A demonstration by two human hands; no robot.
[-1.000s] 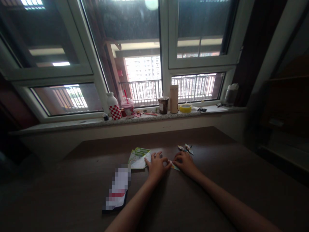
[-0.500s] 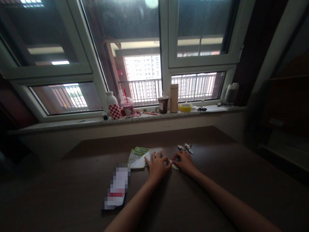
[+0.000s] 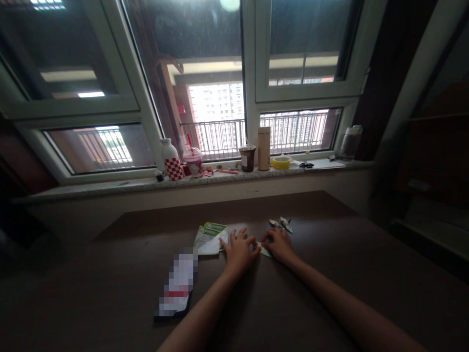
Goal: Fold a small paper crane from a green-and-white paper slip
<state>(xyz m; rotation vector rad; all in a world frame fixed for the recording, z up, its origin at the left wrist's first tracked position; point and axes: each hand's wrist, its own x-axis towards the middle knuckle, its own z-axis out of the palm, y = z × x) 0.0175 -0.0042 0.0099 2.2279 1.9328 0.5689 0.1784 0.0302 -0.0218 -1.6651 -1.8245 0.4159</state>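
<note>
Between my two hands lies a small piece of folded paper (image 3: 264, 251), pale with a greenish edge, on the brown table. My left hand (image 3: 240, 252) pinches its left end between thumb and forefinger, with the other fingers spread. From the other side, my right hand (image 3: 280, 246) closes its fingertips on the same paper. Just beyond the right hand sit some small folded paper pieces (image 3: 286, 224). Green and white printed papers (image 3: 210, 239) lie in a loose stack left of my left hand. The exact folds are too small to make out.
A phone (image 3: 178, 286) with a blurred screen rests on the table (image 3: 128, 264) left of my left forearm. Along the windowsill (image 3: 220, 179) stand a checkered bottle (image 3: 173, 164), a pink drink cup (image 3: 194, 164), a brown cup (image 3: 247, 159), a tan flask (image 3: 264, 149), yellow tape (image 3: 281, 164) and scissors (image 3: 306, 165).
Almost nothing differs. Both hands stay on the small paper, with only slight shifts of the fingers.
</note>
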